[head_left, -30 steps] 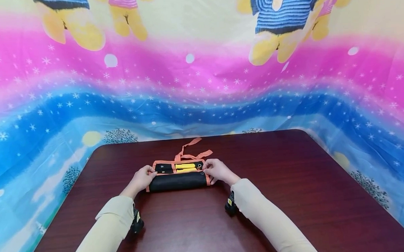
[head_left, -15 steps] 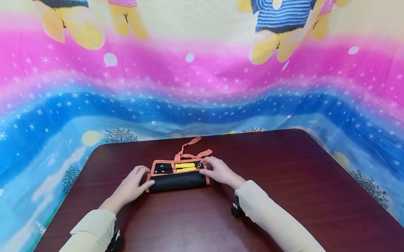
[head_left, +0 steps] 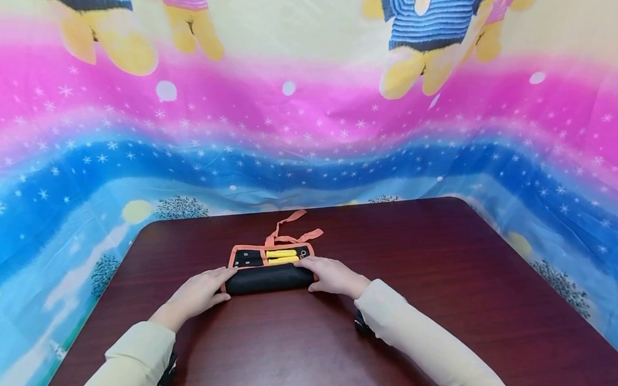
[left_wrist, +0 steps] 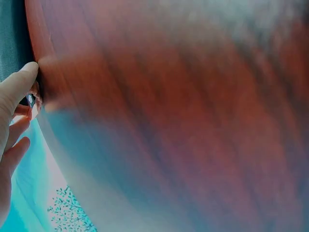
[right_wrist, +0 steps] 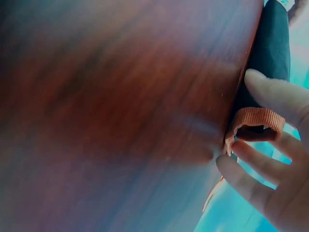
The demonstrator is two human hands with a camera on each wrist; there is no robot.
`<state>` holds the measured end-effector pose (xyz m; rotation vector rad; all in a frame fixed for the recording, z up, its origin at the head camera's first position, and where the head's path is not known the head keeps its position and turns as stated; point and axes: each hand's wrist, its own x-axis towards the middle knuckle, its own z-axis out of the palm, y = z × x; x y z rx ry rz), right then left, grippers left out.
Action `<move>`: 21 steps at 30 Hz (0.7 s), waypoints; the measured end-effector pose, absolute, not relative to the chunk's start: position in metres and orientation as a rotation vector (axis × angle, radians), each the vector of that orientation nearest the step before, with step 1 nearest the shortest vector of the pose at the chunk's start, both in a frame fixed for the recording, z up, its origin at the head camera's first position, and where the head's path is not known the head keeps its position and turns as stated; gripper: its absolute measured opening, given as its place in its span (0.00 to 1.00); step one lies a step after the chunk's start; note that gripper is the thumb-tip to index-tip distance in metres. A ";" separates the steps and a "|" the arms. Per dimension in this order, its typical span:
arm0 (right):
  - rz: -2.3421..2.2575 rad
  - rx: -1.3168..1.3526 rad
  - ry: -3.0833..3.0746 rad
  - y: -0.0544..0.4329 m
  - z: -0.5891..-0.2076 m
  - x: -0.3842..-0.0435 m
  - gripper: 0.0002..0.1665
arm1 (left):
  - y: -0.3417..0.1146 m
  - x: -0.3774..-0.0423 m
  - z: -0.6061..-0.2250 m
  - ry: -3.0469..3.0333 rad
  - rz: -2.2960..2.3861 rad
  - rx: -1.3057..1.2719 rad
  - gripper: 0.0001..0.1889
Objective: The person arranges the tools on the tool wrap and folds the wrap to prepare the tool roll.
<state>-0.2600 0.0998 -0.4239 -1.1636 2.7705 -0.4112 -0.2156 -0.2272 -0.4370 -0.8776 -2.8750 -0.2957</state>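
Note:
A black tool roll (head_left: 269, 279) with orange edging lies partly rolled up on the table. Behind the rolled part its flat section shows white numbers and two yellow handles (head_left: 282, 254) in pockets. My left hand (head_left: 196, 294) holds the roll's left end, fingers over the top and thumb low in front. At the other end my right hand (head_left: 334, 276) grips it, fingertips on top beside the yellow handles. In the right wrist view the thumb (right_wrist: 270, 92) presses the black cloth, with other fingers spread around the looped orange edge (right_wrist: 258, 117).
Two orange ties (head_left: 289, 219) trail from the roll's far edge toward the back of the dark red wooden table (head_left: 418, 240). Behind the table hangs a colourful printed cloth (head_left: 306, 119). A dark wrist camera (head_left: 362, 323) sits under the right sleeve.
Both hands have shifted from pinching the roll's side edges to holding the ends of the rolled part. The left hand drew back, then came forward to it; the right slid inward. The roll hardly moved.

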 end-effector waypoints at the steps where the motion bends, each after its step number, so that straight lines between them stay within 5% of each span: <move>1: -0.410 -1.166 2.784 0.099 -0.424 -0.260 0.34 | -0.227 -0.215 -0.436 -2.864 -0.281 -0.892 0.32; 9: -0.588 -1.059 2.751 0.099 -0.424 -0.267 0.25 | -0.224 -0.218 -0.435 -2.859 -0.323 -0.884 0.26; 21: -1.304 -0.724 2.497 0.109 -0.429 -0.288 0.18 | -0.227 -0.229 -0.426 -2.905 -1.127 -0.667 0.21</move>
